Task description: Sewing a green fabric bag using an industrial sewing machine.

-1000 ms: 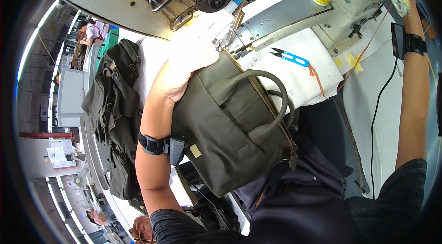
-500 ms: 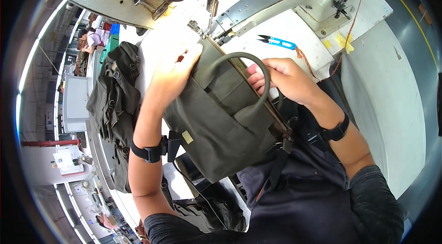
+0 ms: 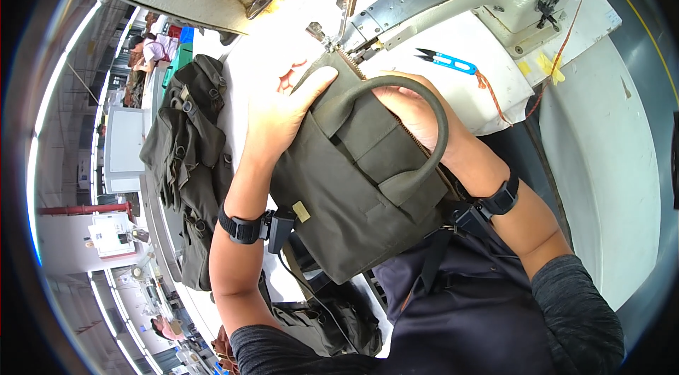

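Note:
An olive-green handbag (image 3: 341,211) with rounded handles, a brass zipper and a small tan tag lies at the sewing machine. Its top end reaches the presser foot (image 3: 321,37) under a bright lamp. My left hand (image 3: 283,110) grips the bag's left side near that end, thumb over the fabric. My right hand (image 3: 414,110) holds the zipper edge under the upper handle, its fingertips partly hidden. Blue-handled thread snips (image 3: 445,61) with an orange cord rest on the white pad just beyond my right hand.
The sewing machine (image 3: 523,0) and its white table extension (image 3: 608,163) fill the top and right. A pile of olive bags (image 3: 184,142) lies to the left, more dark bags (image 3: 325,322) below. Two other people (image 3: 148,51) work at benches along the far left.
My right hand has come down from the upper right onto the bag beside the handle. My left hand remains on the bag's upper left, with its thumb shifted slightly.

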`<state>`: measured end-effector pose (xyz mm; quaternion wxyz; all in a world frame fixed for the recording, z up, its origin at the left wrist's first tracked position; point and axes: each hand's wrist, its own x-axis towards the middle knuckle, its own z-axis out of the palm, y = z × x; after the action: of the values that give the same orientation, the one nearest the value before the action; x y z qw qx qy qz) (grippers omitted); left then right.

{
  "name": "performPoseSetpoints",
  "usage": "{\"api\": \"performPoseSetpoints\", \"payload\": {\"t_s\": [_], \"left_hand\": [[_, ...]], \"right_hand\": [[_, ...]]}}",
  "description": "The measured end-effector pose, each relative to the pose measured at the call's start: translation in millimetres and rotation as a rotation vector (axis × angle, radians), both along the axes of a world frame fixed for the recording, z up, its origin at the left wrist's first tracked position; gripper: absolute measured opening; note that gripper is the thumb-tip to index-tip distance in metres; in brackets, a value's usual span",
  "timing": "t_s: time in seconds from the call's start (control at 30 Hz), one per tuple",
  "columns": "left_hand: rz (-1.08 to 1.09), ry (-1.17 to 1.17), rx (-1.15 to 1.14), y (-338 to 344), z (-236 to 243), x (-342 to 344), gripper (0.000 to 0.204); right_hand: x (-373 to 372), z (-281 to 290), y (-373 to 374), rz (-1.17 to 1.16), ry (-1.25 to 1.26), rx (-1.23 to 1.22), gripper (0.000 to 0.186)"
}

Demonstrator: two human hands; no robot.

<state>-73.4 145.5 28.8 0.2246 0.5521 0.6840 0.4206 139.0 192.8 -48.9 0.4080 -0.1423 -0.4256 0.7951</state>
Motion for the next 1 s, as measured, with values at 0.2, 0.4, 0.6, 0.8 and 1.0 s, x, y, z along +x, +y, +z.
{"api": "performPoseSetpoints", "payload": {"t_s": [0.2,0.4,0.6,0.8,1.0], "left_hand": [[-0.083,-0.025,-0.033,-1,12,13,0.041],[-0.113,-0.005,-0.033,4,16,9,0.047],[-0.254,0.27,0.053,19,8,-13,0.046],[-0.375,0.359,0.127,26,3,-29,0.049],[-0.513,0.546,0.251,40,8,-43,0.041]], "right_hand": [[3,-2,4,-0.093,-0.267,0.185,0.016],[0,-5,6,-0.105,-0.246,0.24,0.016],[-4,2,9,-0.113,-0.199,0.206,0.018],[-4,1,0,-0.2,-0.188,0.245,0.02],[-11,3,16,-0.122,-0.316,0.308,0.026]]}}
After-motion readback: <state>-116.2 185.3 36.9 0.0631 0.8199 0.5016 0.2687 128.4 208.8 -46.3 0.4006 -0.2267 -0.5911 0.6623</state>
